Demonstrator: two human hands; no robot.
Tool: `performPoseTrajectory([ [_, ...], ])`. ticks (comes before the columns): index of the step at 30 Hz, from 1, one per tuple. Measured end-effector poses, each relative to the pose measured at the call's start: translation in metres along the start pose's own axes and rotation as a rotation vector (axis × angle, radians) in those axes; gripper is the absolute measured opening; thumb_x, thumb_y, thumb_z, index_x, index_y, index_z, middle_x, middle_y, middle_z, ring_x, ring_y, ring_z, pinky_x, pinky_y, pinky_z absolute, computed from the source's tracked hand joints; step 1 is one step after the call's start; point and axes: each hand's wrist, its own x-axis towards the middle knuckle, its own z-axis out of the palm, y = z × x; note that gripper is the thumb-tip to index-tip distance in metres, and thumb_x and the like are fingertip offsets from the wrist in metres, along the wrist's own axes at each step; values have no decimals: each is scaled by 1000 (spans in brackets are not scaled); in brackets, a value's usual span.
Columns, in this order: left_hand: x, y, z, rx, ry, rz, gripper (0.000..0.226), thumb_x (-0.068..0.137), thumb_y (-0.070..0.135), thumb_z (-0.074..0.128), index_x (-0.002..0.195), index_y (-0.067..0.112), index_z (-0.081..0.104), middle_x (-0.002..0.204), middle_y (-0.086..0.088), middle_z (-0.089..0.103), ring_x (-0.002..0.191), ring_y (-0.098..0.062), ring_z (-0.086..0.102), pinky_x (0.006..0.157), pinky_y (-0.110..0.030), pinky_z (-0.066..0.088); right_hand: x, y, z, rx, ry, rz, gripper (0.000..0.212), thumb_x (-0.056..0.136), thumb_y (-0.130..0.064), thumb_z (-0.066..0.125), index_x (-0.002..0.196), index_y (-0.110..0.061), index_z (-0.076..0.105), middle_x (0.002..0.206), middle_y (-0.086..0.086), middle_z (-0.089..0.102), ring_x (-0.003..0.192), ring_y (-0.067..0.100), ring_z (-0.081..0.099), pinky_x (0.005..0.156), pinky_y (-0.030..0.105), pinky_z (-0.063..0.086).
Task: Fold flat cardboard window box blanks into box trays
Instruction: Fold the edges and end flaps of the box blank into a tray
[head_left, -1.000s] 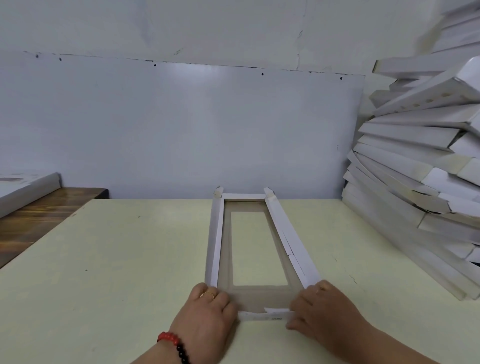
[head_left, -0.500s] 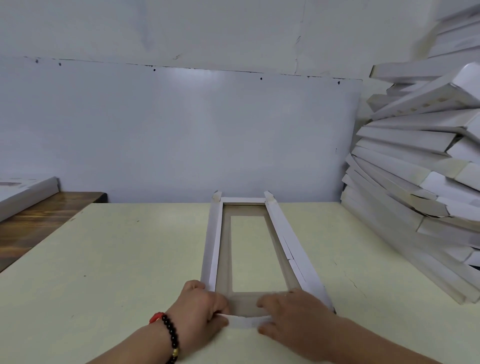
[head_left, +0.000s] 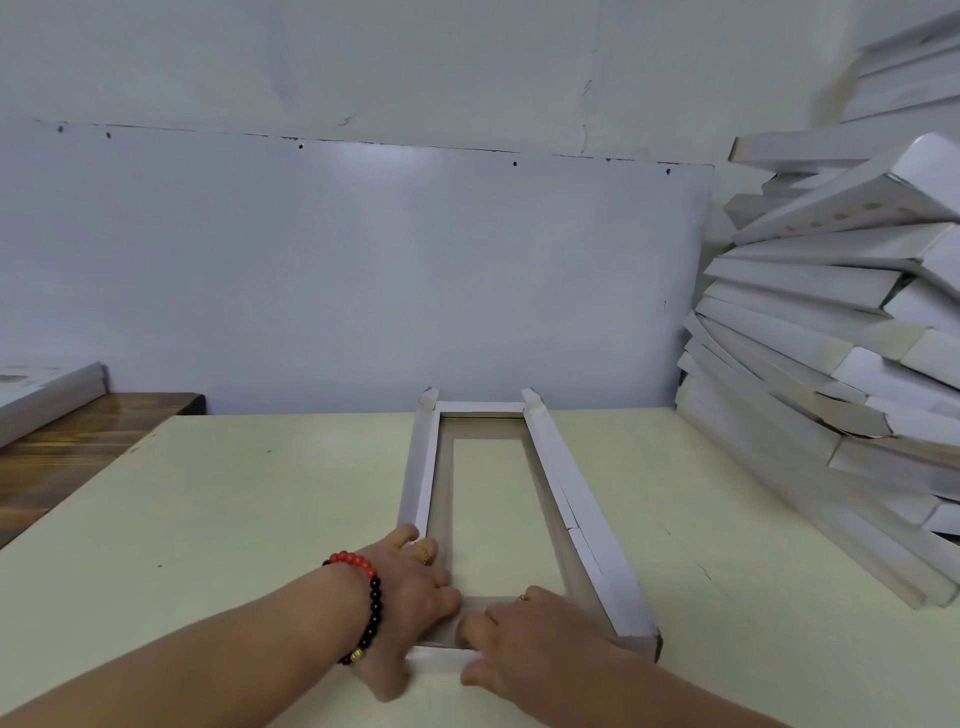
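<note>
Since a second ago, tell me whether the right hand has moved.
Yes. The right hand slid left along the box's near end, from its right corner toward the left hand.

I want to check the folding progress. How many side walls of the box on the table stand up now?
2 plainly: the left long wall and the right long wall. The far short wall looks low; the hands hide the near end.

Cream table, window box blank, stacked folded boxes

White box blank, pale yellow table, red-and-black bead bracelet, brown wooden bench
</note>
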Motion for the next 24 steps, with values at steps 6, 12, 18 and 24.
performPoseTrajectory([
  [6, -3, -12, 2, 47, -19, 3, 64, 73, 53, 60, 130, 30, 44, 137, 3, 38, 128, -24, 26, 114, -42, 14, -2, 1, 5, 50, 78, 8, 36, 103, -42, 33, 119, -13, 47, 105, 13, 59, 91, 33, 60, 80, 45, 38],
  [12, 8, -24, 0, -292, -238, -214, 101, 57, 86, 51, 144, 46, 19, 154, 9, 26, 146, -17, 8, 118, -42, 8, 1, 2, 8, 19, 76, -7, 39, 102, -43, 29, 122, -13, 45, 107, 16, 59, 89, 33, 61, 74, 42, 32],
  [18, 39, -24, 4, -76, -148, -275, 49, 90, 28, 50, 139, 30, 41, 142, 8, 46, 126, -23, 35, 99, -38, 29, 3, 2, 9, 52, 63, 22, 32, 103, -40, 32, 119, -16, 45, 105, 14, 58, 87, 31, 59, 75, 42, 33],
  [24, 54, -29, 0, 191, -139, -308, 45, 86, 21, 63, 128, 15, 51, 128, -6, 56, 125, -28, 36, 99, -40, 29, 3, 0, 5, 146, 40, 94, 36, 100, -46, 34, 119, -17, 45, 111, 13, 61, 94, 32, 59, 84, 44, 35],
])
